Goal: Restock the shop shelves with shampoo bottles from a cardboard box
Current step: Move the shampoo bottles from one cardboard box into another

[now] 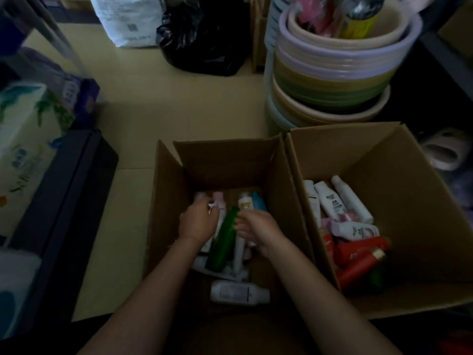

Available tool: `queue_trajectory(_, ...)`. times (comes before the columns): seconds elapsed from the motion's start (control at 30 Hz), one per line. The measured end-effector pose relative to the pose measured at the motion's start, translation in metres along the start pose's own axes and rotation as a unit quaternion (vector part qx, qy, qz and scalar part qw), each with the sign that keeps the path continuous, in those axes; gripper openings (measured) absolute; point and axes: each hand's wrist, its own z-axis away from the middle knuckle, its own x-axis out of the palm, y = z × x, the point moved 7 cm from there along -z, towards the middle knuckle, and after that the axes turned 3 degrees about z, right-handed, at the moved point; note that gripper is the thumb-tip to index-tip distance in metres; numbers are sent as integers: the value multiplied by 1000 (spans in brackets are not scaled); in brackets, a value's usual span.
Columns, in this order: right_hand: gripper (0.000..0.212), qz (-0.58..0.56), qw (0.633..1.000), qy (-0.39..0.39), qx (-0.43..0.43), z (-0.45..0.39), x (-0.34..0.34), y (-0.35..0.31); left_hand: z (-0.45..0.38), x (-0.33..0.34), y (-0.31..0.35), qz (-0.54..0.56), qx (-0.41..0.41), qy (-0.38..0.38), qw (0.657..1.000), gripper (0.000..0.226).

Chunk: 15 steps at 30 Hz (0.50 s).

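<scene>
Shampoo bottles: heaped in open cardboard box (227, 165) on floor
Green bottle (224, 242): lying between both hands
Left hand (198, 221): fingers curled on pink bottle (219, 201)
Right hand (258, 228): fingers touching green bottle, grip unclear
Second box (399, 180): just right, more bottles

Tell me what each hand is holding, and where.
Left hand closes on a pink-capped bottle's top; right hand touches the green bottle's neck, grip unclear.

Dim light; pale tiled floor (158, 103); dark shelving (445, 60) right.
</scene>
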Motion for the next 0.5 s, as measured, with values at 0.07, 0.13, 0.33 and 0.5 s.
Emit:
queue_trajectory(0.07, 16, -21, 990, -53, -130, 43, -16, -53, -1, 10, 33, 107, 25, -41, 993, 25)
queue_trajectory(0.13, 20, -34, 970, -34, -236, 81, -53, -100, 4, 15, 76, 187, 67, -35, 980, 20)
queue_trajectory(0.33, 14, 10, 971, 201, -130, 28, -196, -90, 41, 93, 167, 337, 19, -187, 922, 85)
queue_trajectory(0.5, 51, 304, 943, 134, 21, -38, -206, -22, 47, 134, 157, 373, -37, -206, 904, 110)
